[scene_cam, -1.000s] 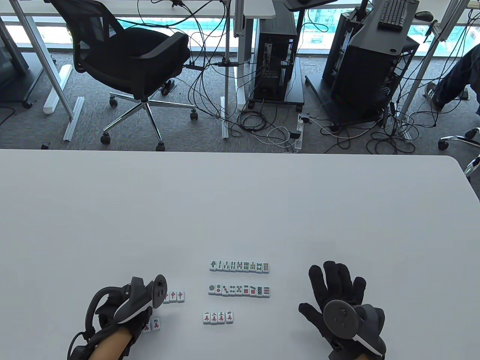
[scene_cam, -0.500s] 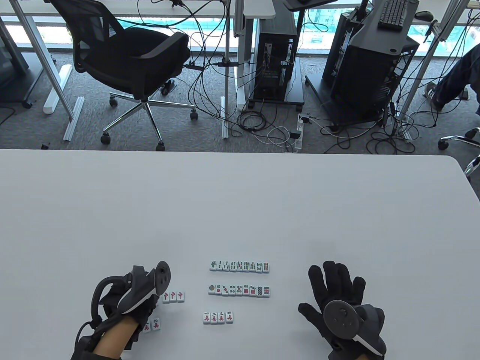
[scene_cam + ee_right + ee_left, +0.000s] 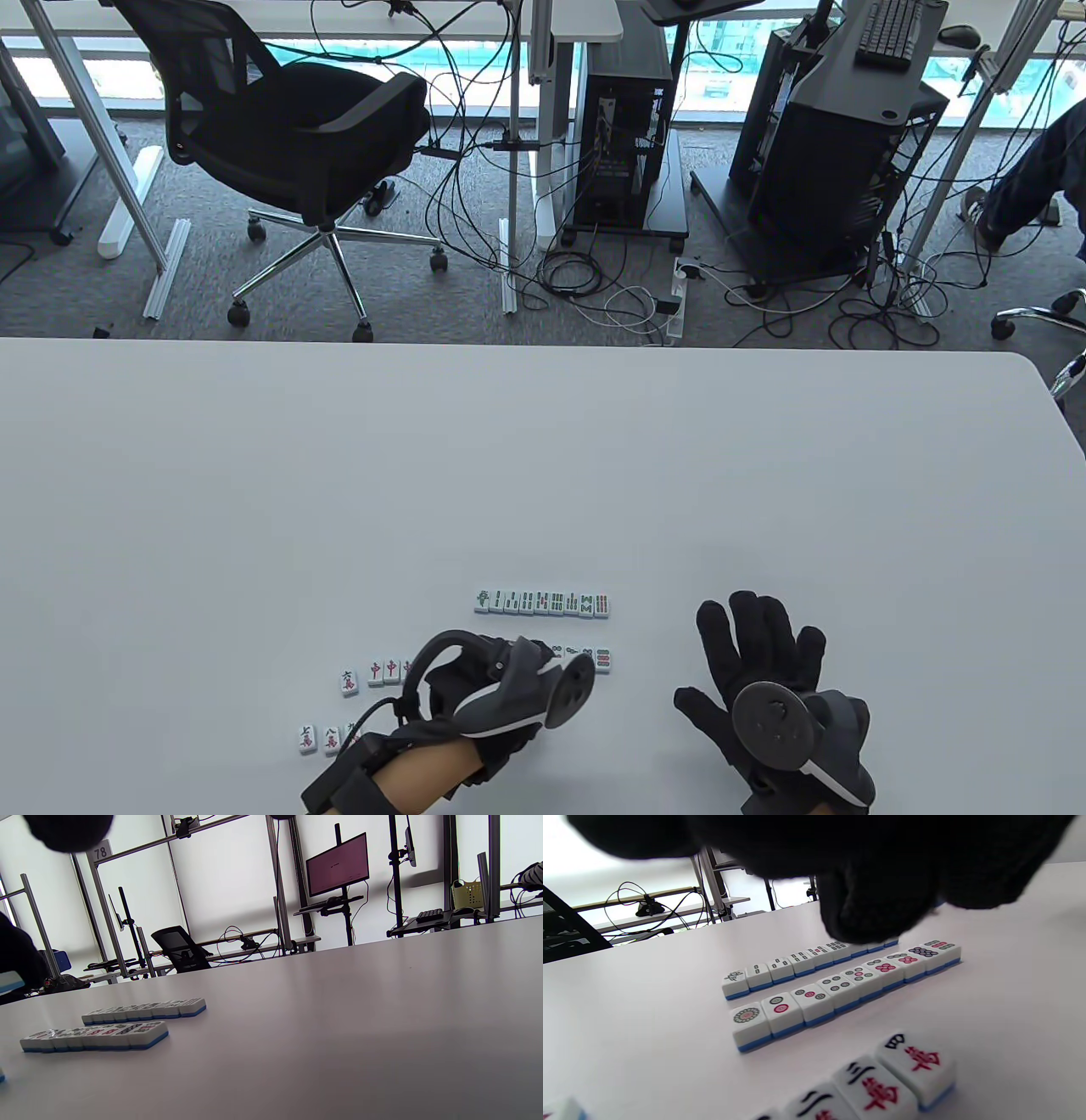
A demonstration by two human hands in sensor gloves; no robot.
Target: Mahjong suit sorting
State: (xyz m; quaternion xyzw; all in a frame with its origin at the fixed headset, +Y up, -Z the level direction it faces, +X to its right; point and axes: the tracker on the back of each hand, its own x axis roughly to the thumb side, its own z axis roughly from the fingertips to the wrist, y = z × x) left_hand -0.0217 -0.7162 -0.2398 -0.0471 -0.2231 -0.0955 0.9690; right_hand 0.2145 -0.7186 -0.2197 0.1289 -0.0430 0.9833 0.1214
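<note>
Three rows of white, blue-backed mahjong tiles lie near the table's front. The bamboo row [image 3: 543,603] is farthest, the dots row [image 3: 848,984] lies in the middle, and a short character row [image 3: 882,1086] is nearest. My left hand [image 3: 509,683] hovers over the character and dots rows, its fingers [image 3: 874,912] curled. The right wrist view shows a tile [image 3: 9,981] pinched in that black glove. My right hand [image 3: 759,649] lies flat on the table to the right of the rows, fingers spread, holding nothing.
Loose tiles sit left of the rows: a six-character tile [image 3: 349,682], red dragon tiles [image 3: 383,671], and more character tiles [image 3: 318,739] nearer the front edge. The white table [image 3: 543,467] stretches far behind. An office chair [image 3: 288,144] and computer carts stand beyond it.
My left hand has moved right from the loose tiles to above the sorted rows, uncovering the loose tiles it hid. The right hand has not moved.
</note>
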